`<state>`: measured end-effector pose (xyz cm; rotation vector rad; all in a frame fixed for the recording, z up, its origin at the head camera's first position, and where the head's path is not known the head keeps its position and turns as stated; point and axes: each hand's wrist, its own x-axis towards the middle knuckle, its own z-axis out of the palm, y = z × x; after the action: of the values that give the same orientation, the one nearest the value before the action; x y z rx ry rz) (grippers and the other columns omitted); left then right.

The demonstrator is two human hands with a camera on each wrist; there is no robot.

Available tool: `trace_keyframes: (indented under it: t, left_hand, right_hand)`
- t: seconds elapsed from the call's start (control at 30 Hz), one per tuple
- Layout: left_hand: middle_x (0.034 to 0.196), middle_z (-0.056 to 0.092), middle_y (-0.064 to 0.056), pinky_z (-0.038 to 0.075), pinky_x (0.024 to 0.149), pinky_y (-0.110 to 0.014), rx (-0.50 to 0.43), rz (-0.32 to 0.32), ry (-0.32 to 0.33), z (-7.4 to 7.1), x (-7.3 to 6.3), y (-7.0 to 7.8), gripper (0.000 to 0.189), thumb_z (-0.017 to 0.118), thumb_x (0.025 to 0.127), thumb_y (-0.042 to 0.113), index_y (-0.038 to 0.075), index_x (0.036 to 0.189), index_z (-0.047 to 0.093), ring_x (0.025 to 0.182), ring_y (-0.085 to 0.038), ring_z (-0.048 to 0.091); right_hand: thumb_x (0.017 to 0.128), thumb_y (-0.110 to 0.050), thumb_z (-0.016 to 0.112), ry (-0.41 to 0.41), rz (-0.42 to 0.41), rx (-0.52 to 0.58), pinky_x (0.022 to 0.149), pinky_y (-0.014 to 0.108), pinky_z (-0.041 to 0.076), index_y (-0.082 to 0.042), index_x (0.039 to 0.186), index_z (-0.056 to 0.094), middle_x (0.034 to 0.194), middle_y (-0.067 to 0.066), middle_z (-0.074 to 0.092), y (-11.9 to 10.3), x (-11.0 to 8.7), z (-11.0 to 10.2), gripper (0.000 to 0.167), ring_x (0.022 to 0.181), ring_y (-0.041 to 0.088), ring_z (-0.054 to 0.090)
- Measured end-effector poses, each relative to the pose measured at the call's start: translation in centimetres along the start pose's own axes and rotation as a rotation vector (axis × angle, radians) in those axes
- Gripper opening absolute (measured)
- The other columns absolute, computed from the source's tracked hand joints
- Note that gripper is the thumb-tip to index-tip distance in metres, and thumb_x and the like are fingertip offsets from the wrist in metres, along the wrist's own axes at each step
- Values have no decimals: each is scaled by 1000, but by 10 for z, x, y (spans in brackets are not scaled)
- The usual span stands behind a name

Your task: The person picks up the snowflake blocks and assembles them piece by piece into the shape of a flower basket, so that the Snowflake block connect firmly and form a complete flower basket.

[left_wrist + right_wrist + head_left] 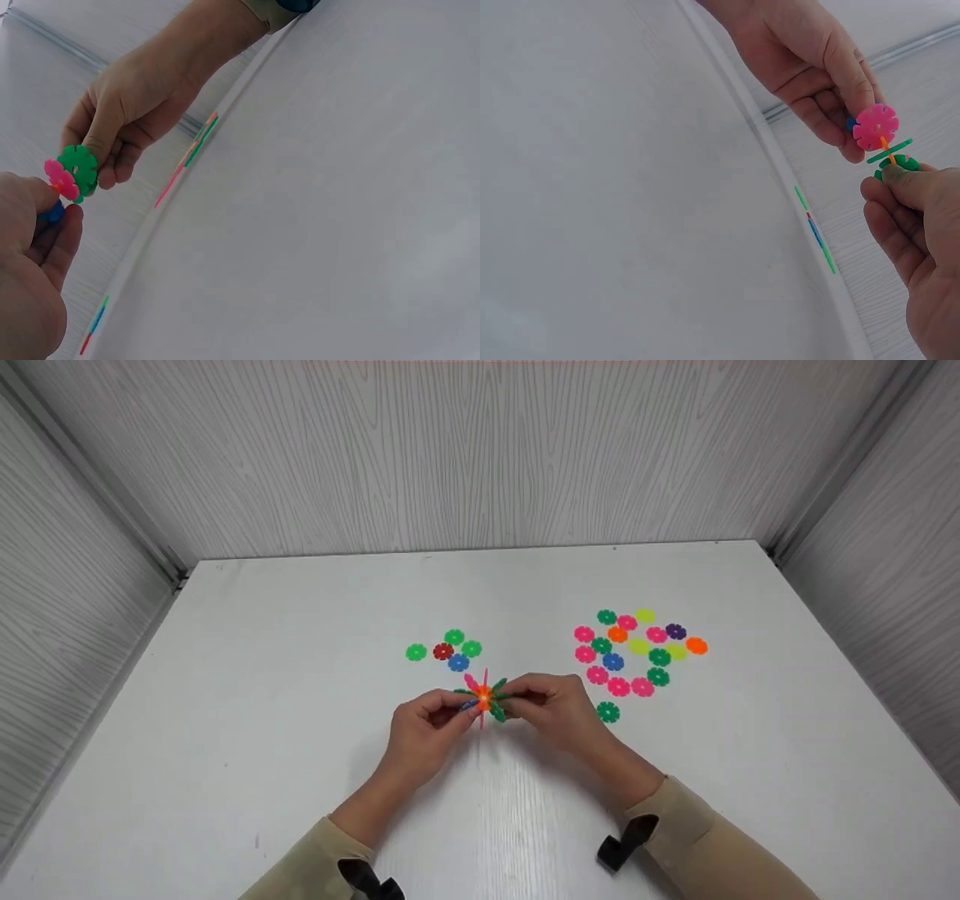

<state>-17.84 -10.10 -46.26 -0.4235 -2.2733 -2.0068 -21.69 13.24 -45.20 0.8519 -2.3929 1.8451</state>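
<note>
Above the middle of the table, both hands hold a small cluster of notched plastic discs (484, 699), slotted together round an orange disc with pink, green and blue ones standing out from it. My left hand (421, 729) pinches its left side by the blue disc (52, 213). From the right, thumb and fingers of my right hand (559, 712) pinch a green disc (906, 163) of the cluster. A pink disc (876, 127) faces the right wrist camera, near the left hand's fingertips. The fingers hide part of the cluster.
Behind the left hand lie several loose discs, green, blue and a dark red one (443, 651). A larger scatter of pink, green, yellow, orange, blue and purple discs (619, 687) lies to the right, with one green disc (608, 712) beside the right hand. Wood-grain panels (480, 457) enclose the white table (225, 675).
</note>
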Motion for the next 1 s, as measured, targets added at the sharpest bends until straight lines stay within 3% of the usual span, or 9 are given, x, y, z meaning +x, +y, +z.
trace_keyframes:
  t: [0.2, 0.27, 0.4, 0.5, 0.63, 0.8, 1.0]
  left_hand:
    - [116, 73, -5, 61, 88, -30, 56, 7, 64, -1, -2, -2, 26, 83, 95, 17, 12, 118, 74, 106, -20, 70]
    - [124, 68, -11, 61, 90, -31, 18, -12, 68, -1, -1, -2, 36, 83, 95, 18, 11, 127, 68, 112, -21, 70]
    - [136, 60, -15, 60, 94, -34, -95, -89, -10, -2, 0, -2, 55, 78, 99, 18, 11, 148, 55, 118, -27, 71]
    - [135, 63, -14, 60, 95, -34, -137, -136, -61, -4, 1, -2, 55, 75, 101, 16, 10, 152, 55, 114, -31, 73]
    - [130, 68, -14, 59, 96, -33, -157, -160, -44, -5, 1, -1, 50, 73, 103, 14, 6, 149, 57, 111, -30, 73]
    - [128, 71, -12, 61, 93, -31, -163, -184, 4, -5, 3, -1, 49, 73, 102, 12, 3, 146, 56, 110, -26, 72]
    - [133, 70, -13, 58, 96, -29, -157, -192, 2, -5, 4, -4, 42, 71, 102, 9, 1, 142, 61, 120, -25, 68]
  right_hand:
    - [96, -12, 81, 41, 84, 3, 86, 33, 63, -16, 110, 80, 102, 0, 78, 3, -1, -6, 15, 93, 21, 77]
    - [96, -12, 81, 49, 93, -6, 85, 33, 63, -16, 109, 80, 101, -1, 78, 3, -1, -7, 14, 92, 20, 76]
    - [96, -14, 81, 21, 57, -35, 84, 34, 64, -17, 108, 80, 100, -3, 78, 3, -1, -5, 12, 91, 20, 75]
    - [96, -13, 82, -8, 29, -37, 84, 35, 64, -15, 107, 81, 100, -4, 79, 2, 0, -2, 12, 92, 19, 75]
    - [94, -12, 83, -64, 39, -41, 87, 32, 63, -11, 113, 80, 106, -2, 78, 0, 0, -5, 19, 97, 19, 76]
    - [93, -20, 85, -102, 127, -118, 89, 29, 61, -10, 122, 77, 117, 3, 76, -1, -3, -36, 32, 106, 20, 74]
    - [93, -24, 85, -33, 286, -231, 85, 24, 60, -17, 120, 78, 115, 6, 76, 12, -22, -94, 29, 105, 24, 70]
